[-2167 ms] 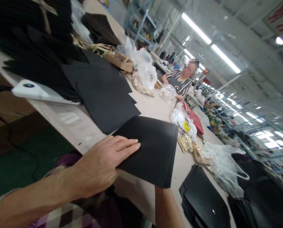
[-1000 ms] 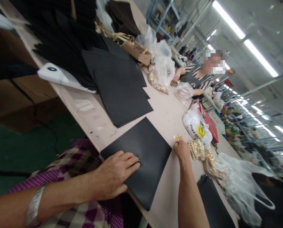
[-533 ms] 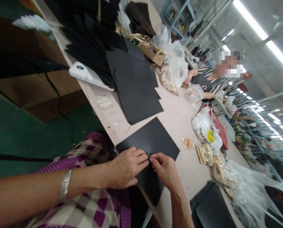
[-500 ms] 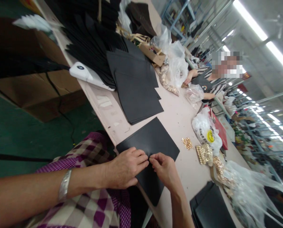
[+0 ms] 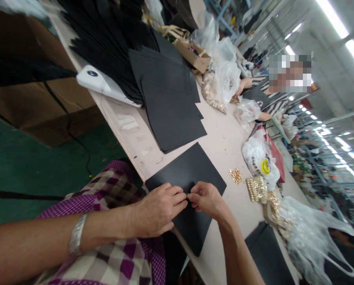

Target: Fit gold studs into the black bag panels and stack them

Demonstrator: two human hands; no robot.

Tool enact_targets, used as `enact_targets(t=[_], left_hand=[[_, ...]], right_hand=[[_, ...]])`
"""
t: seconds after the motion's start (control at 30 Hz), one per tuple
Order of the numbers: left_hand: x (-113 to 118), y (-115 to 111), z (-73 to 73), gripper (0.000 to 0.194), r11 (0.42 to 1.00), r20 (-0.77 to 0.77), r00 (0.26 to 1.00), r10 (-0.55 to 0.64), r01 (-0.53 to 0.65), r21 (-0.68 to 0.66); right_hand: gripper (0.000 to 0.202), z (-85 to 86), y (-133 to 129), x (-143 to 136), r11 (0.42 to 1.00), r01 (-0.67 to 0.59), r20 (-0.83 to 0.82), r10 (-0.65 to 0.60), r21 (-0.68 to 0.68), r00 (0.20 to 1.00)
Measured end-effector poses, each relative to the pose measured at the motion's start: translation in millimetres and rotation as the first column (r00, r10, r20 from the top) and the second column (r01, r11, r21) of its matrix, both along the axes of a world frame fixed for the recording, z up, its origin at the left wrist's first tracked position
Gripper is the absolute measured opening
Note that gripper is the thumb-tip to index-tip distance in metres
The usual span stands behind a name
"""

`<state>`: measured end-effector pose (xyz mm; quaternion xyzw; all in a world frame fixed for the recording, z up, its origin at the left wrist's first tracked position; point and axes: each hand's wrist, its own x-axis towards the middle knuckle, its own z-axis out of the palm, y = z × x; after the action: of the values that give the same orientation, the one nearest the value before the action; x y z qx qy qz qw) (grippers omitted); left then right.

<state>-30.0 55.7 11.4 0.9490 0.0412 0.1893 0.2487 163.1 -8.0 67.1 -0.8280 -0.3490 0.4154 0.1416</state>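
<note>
A black leather-like panel (image 5: pixel 203 166) lies at the near table edge, partly over it. My left hand (image 5: pixel 160 209) grips the panel at its front edge, fingers pressed together on top and the thumb lower, by the edge. My right hand (image 5: pixel 206 198) is closed in a pinch over the panel's middle, its fingertips meeting those of the left hand. Whatever is in the pinch is too small to make out. To the right of the panel lies a small heap of gold-coloured metal pieces (image 5: pixel 236 175).
Stacked black panels (image 5: pixel 173 114) lie behind, beside a white device (image 5: pixel 105 85). More black panels (image 5: pixel 268 253) are at the right. Packed gold pieces (image 5: pixel 256 190) and plastic bags (image 5: pixel 307 233) line the far side. A co-worker (image 5: pixel 260 95) handles a bag across the table.
My right hand has turned, its wrist swinging slightly right and its fingers curling further, while the fingertips stay by the left hand. My left hand keeps its place. The camera view has shifted a little.
</note>
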Motion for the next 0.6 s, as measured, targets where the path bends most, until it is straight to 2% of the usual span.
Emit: enact_targets(t=[0.17, 0.3, 0.33, 0.4, 0.5, 0.53, 0.57, 0.6], left_hand=[[1.4, 1.9, 4.0, 0.05, 1.0, -0.053, 0.999, -0.008, 0.008, 0.007], [0.9, 1.6, 3.6, 0.044, 1.0, -0.043, 0.999, -0.008, 0.008, 0.02], [0.7, 1.7, 2.0, 0.045, 1.0, -0.031, 1.0, 0.002, -0.001, 0.029], [1.4, 2.1, -2.9, 0.049, 0.998, 0.003, 1.0, 0.03, -0.03, 0.047], [5.8, 0.2, -9.7, 0.055, 0.997, 0.052, 0.997, 0.05, -0.054, 0.061], [7.6, -2.5, -10.5, 0.057, 0.997, 0.062, 0.997, 0.045, -0.049, 0.063], [9.2, -6.7, -10.2, 0.058, 0.997, 0.068, 0.997, 0.036, -0.04, 0.063], [10.5, -12.1, -8.7, 0.059, 0.998, 0.068, 0.998, 0.02, -0.025, 0.059]], right_hand=[[0.008, -2.3, 10.3, 2.6, 0.996, 0.043, -0.025, -0.045, -0.084, 0.999], [0.01, -2.5, 3.6, -1.3, 0.999, 0.047, 0.01, -0.047, 0.004, 0.999], [0.012, -0.4, -1.5, -1.9, 0.998, 0.036, 0.06, -0.039, 0.047, 0.997], [0.018, 6.1, -16.6, -1.0, 0.991, 0.007, 0.262, -0.043, 0.136, 0.964], [0.033, 15.7, -50.2, 5.8, 0.978, 0.07, 0.586, -0.175, 0.198, 0.791], [0.041, 16.5, -62.6, 9.0, 0.968, 0.13, 0.617, -0.237, 0.214, 0.751], [0.048, 15.4, -74.9, 12.3, 0.953, 0.189, 0.598, -0.297, 0.238, 0.744], [0.052, 12.5, -86.4, 15.8, 0.932, 0.24, 0.53, -0.353, 0.272, 0.771]])
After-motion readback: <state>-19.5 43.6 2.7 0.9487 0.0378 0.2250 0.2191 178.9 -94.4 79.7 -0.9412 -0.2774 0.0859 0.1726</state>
